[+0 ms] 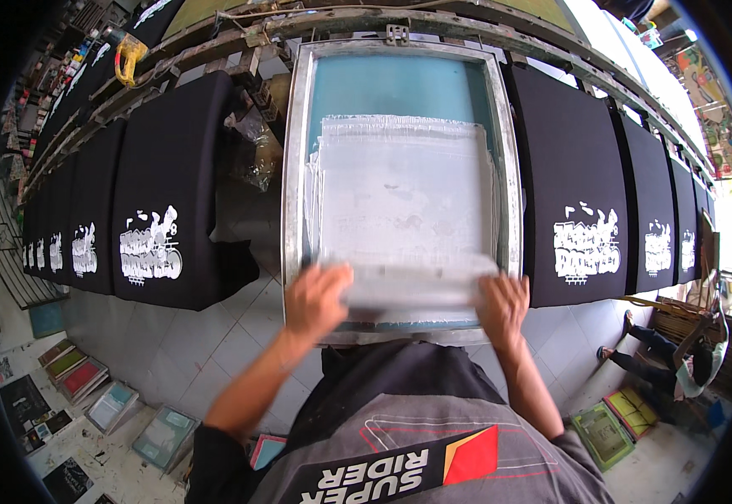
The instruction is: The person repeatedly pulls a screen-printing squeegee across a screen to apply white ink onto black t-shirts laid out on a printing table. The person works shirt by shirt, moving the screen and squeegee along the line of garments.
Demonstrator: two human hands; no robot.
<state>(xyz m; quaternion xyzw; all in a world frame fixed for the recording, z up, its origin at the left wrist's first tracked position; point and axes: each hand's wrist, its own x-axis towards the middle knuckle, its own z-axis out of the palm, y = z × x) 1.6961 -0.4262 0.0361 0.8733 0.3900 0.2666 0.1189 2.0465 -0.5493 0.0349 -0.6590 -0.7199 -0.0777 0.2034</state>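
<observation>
A screen printing frame [295, 181] with a metal rim lies in front of me, its mesh blue-green at the far end. White ink [400, 181] coats the middle of the mesh. Across the near part of the screen lies a wide squeegee [416, 286], blurred by motion. My left hand [320, 296] is wrapped round its left end, and my right hand [503, 304] grips the right end. What lies under the screen is hidden.
Black shirts [164, 160] with white prints hang over boards on the left, and more black shirts [572, 160] on the right. A metal rail [341, 18] runs behind. A yellow heat gun [129, 60] rests far left. Several screens [164, 438] lean below; a person [694, 361] sits at right.
</observation>
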